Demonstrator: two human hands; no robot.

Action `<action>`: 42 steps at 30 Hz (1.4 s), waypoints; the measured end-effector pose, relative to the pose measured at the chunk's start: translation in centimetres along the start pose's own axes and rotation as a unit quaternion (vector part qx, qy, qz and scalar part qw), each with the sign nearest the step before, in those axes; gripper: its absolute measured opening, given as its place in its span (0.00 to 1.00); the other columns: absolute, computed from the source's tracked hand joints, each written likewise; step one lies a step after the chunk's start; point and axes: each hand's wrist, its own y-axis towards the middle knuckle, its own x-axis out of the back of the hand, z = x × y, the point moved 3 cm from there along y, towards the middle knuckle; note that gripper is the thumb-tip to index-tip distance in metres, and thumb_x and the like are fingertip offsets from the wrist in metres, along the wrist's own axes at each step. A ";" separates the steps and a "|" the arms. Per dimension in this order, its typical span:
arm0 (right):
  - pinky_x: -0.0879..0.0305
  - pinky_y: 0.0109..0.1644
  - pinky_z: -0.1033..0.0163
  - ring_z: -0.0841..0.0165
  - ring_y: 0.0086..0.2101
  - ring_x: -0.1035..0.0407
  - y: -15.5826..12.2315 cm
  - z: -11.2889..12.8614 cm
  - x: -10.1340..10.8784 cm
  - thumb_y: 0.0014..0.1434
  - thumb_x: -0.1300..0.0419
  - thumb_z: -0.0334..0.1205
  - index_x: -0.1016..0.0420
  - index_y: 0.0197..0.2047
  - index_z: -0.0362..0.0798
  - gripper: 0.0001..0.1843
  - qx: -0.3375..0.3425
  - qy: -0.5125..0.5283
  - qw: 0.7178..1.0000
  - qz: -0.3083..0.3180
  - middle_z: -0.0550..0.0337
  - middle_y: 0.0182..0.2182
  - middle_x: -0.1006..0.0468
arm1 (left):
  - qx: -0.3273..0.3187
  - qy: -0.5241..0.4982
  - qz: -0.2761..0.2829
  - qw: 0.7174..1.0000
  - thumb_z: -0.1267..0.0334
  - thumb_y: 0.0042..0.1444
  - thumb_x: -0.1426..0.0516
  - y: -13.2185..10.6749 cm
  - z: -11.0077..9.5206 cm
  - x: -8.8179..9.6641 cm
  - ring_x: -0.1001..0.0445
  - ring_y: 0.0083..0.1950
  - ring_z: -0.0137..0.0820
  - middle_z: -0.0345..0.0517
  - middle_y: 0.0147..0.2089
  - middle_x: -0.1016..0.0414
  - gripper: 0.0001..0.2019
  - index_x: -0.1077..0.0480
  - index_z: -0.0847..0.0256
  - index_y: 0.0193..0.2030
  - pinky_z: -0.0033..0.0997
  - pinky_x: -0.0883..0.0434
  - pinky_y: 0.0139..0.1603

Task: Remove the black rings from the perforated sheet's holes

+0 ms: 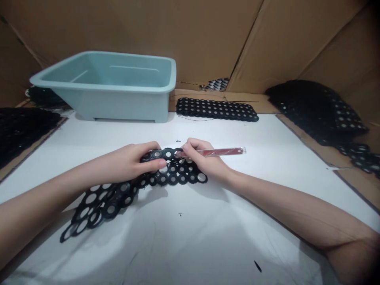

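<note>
Left hand point(127, 162) curled, gripping black ring mesh point(173, 177) on the desk point(267, 225). Right hand point(203, 158) pinches a red tool point(225, 151), tip at the mesh. Blue tub point(109, 105) and more mesh point(216, 109) lie beyond both hands.

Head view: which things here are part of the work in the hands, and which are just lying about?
In use:
the black ring-mesh sheet, gripped by the left hand
the slim red tool, held in the right hand

Lying about:
the pale blue plastic tub
the flat black mesh strip
the left black mesh pile
the right black mesh pile
</note>
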 end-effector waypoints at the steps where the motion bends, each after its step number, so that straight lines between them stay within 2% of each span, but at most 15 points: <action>1: 0.42 0.39 0.65 0.71 0.33 0.34 0.0 0.1 0.0 0.59 0.51 0.49 0.38 0.25 0.46 0.17 -0.002 0.001 1.000 -0.008 0.63 0.27 0.30 | -0.013 -0.002 -0.011 1.000 0.49 0.53 0.52 0.0 -0.1 0.0 0.31 0.36 0.34 0.40 0.35 0.28 0.16 0.33 0.56 0.40 0.29 0.37 0.37; 4: 0.42 0.38 0.65 0.71 0.33 0.34 -0.1 0.1 0.0 0.58 0.50 0.48 0.38 0.24 0.46 0.17 -0.010 -0.005 1.000 -0.024 0.62 0.27 0.29 | -0.041 -0.010 -0.018 0.999 0.50 0.58 0.58 0.3 -0.2 -0.1 0.33 0.36 0.32 0.39 0.33 0.29 0.16 0.35 0.55 0.39 0.29 0.38 0.39; 7: 0.42 0.37 0.65 0.71 0.32 0.34 -0.2 0.1 0.0 0.58 0.50 0.48 0.38 0.23 0.46 0.17 -0.010 -0.017 0.999 -0.026 0.62 0.26 0.29 | -0.053 0.022 -0.021 0.998 0.51 0.59 0.58 0.6 -0.3 -0.3 0.33 0.34 0.31 0.39 0.32 0.30 0.15 0.35 0.56 0.36 0.28 0.39 0.37; 12: 0.41 0.37 0.65 0.71 0.32 0.34 0.0 -0.1 0.0 0.58 0.49 0.48 0.37 0.23 0.45 0.17 -0.013 -0.009 1.000 -0.023 0.62 0.27 0.28 | -0.096 0.085 -0.095 0.987 0.55 0.58 0.56 0.5 -0.6 -0.3 0.33 0.37 0.31 0.40 0.35 0.30 0.13 0.34 0.58 0.36 0.28 0.41 0.37; 14: 0.41 0.37 0.65 0.71 0.31 0.34 0.1 -0.3 0.1 0.57 0.49 0.47 0.37 0.23 0.46 0.17 -0.017 -0.013 0.999 -0.026 0.62 0.26 0.28 | -0.089 0.091 -0.101 0.987 0.56 0.58 0.56 0.6 -0.4 -0.3 0.33 0.36 0.32 0.41 0.34 0.29 0.13 0.33 0.58 0.36 0.29 0.41 0.37; 18: 0.40 0.39 0.63 0.70 0.32 0.33 0.2 -0.9 0.3 0.57 0.50 0.44 0.34 0.25 0.46 0.14 -0.051 -0.017 0.999 -0.010 0.61 0.28 0.27 | -0.045 0.097 -0.067 0.992 0.55 0.57 0.56 1.0 0.6 -0.4 0.33 0.33 0.32 0.41 0.31 0.29 0.14 0.33 0.58 0.33 0.31 0.41 0.35; 21: 0.39 0.38 0.63 0.69 0.33 0.33 0.1 -1.0 0.3 0.56 0.51 0.39 0.32 0.24 0.46 0.12 -0.060 -0.055 0.997 0.016 0.60 0.30 0.26 | -0.031 0.124 -0.094 0.987 0.55 0.56 0.55 1.2 0.9 -0.5 0.33 0.38 0.36 0.44 0.34 0.29 0.14 0.33 0.59 0.33 0.36 0.41 0.41; 23: 0.40 0.37 0.63 0.69 0.32 0.34 0.1 -0.8 0.2 0.54 0.51 0.36 0.33 0.23 0.46 0.11 -0.043 -0.088 0.995 0.020 0.60 0.31 0.27 | -0.027 0.101 -0.122 0.987 0.55 0.56 0.54 1.0 0.7 -0.9 0.34 0.43 0.38 0.46 0.39 0.29 0.13 0.34 0.59 0.37 0.38 0.42 0.46; 26: 0.41 0.36 0.63 0.70 0.32 0.35 0.1 -0.5 0.1 0.53 0.52 0.35 0.37 0.21 0.45 0.11 -0.011 -0.113 0.993 0.021 0.61 0.30 0.28 | -0.042 0.008 -0.139 0.989 0.55 0.55 0.53 0.7 -0.1 -2.0 0.36 0.50 0.37 0.48 0.49 0.33 0.16 0.40 0.59 0.48 0.36 0.40 0.50; 29: 0.42 0.34 0.64 0.70 0.30 0.36 0.0 -0.3 0.0 0.53 0.52 0.35 0.39 0.21 0.45 0.11 -0.003 -0.119 0.992 0.027 0.61 0.28 0.29 | -0.052 -0.022 -0.139 0.989 0.57 0.54 0.51 0.6 -0.5 -3.0 0.37 0.52 0.37 0.49 0.50 0.34 0.21 0.45 0.58 0.54 0.36 0.40 0.51; 32: 0.42 0.35 0.64 0.70 0.30 0.36 0.0 -0.3 0.0 0.53 0.52 0.35 0.38 0.21 0.45 0.11 0.004 -0.136 0.990 0.029 0.60 0.29 0.29 | -0.050 -0.019 -0.127 0.990 0.61 0.53 0.52 0.8 -0.4 -3.3 0.35 0.48 0.37 0.47 0.47 0.33 0.19 0.43 0.57 0.53 0.37 0.39 0.48; 37: 0.41 0.38 0.63 0.70 0.32 0.36 0.0 -0.5 0.1 0.55 0.51 0.35 0.36 0.21 0.45 0.12 0.006 -0.146 0.989 0.022 0.61 0.30 0.29 | -0.066 -0.035 -0.112 0.991 0.66 0.51 0.52 0.9 -0.1 -3.0 0.34 0.43 0.33 0.42 0.42 0.31 0.13 0.37 0.58 0.44 0.32 0.39 0.45; 42: 0.43 0.45 0.60 0.67 0.39 0.37 -0.1 -0.1 -0.1 0.55 0.51 0.35 0.34 0.21 0.47 0.13 0.029 -0.183 0.983 0.011 0.61 0.28 0.30 | -0.039 -0.087 -0.081 0.992 0.63 0.51 0.53 1.0 -0.2 -2.8 0.34 0.36 0.30 0.40 0.35 0.32 0.09 0.37 0.59 0.39 0.29 0.38 0.37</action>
